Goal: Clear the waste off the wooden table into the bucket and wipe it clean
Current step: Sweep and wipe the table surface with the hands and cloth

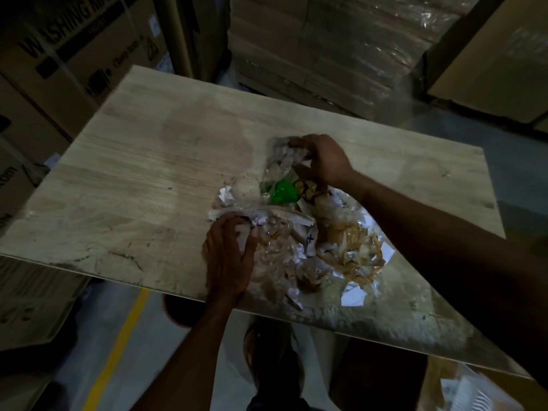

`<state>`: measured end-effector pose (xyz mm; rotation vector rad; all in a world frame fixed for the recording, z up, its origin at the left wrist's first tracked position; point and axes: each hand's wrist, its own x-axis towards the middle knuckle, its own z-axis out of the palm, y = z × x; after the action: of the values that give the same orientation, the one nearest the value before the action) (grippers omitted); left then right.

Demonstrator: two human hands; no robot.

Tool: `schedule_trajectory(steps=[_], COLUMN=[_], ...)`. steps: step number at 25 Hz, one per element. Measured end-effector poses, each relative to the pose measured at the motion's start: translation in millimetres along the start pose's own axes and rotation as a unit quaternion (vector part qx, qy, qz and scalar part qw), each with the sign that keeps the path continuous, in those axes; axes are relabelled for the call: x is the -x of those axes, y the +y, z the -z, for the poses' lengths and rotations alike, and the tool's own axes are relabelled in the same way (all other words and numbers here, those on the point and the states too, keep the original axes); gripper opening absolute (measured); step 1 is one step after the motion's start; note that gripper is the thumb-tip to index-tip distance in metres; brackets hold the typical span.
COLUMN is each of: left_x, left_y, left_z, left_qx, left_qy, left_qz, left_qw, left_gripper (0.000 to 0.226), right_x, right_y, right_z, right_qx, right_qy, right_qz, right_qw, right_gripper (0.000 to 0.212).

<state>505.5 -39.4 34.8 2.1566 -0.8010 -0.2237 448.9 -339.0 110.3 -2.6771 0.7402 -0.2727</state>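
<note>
- Head view, far left: the wooden table (124, 173) carries a dull stain (207, 143) toward its middle, which is work for the wiping stage and not for this one.
- Below the near edge sits a dark rounded shape (178, 311). It may be the bucket, but the light is too dim to be sure.
- The left hand (229, 256) curls its fingers over the near-left flank of the waste pile (296, 247), gripping crumpled paper and film. It would do best kept low against the wood, so small scraps cannot slip under the palm.
- A green scrap (283, 192) lies in the far part of the pile, between the two hands. It looks loose and should be kept tucked inside the bundle.
- The right hand (323, 161) curls its fingers round the clear plastic film (281, 155) at the pile's far end. Folding that film over the heap toward the left hand would probably wrap everything for one lift.
- White paper bits (353, 298) lie near the table's front edge, outside both grips, and likely need a second gathering.
</note>
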Motion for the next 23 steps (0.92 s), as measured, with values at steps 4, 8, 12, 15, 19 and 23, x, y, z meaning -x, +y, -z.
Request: schedule_trajectory(steps=[4, 8, 12, 15, 19, 23], left_x=[-4, 3, 29, 36, 35, 44], left_y=[1, 3, 10, 11, 12, 4], left_z=[10, 17, 25, 35, 54, 66], left_qx=[0.101, 0.11, 0.075, 0.066, 0.116, 0.151], left_qy=[0.055, 0.073, -0.013, -0.062, -0.117, -0.105], left_qz=[0.048, 0.163, 0.234, 0.22, 0.215, 0.185], left_qw=[0.992, 0.978, 0.969, 0.971, 0.963, 0.965], left_gripper=[0.029, 0.018, 0.022, 0.024, 0.023, 0.022], right_x=[46, 153, 223, 220, 209, 202], right_y=[21, 49, 35, 9, -29, -79], right_z=[46, 47, 12, -3, 12, 46], right_qx=[-0.085, -0.088, -0.108, -0.135, -0.11, -0.255], right_qy=[0.167, 0.239, 0.174, 0.174, 0.314, 0.418], right_qz=[-0.144, -0.356, -0.423, -0.343, -0.27, -0.28], right_qw=[0.972, 0.899, 0.883, 0.913, 0.903, 0.826], right_gripper=[0.04, 0.044, 0.046, 0.041, 0.051, 0.051])
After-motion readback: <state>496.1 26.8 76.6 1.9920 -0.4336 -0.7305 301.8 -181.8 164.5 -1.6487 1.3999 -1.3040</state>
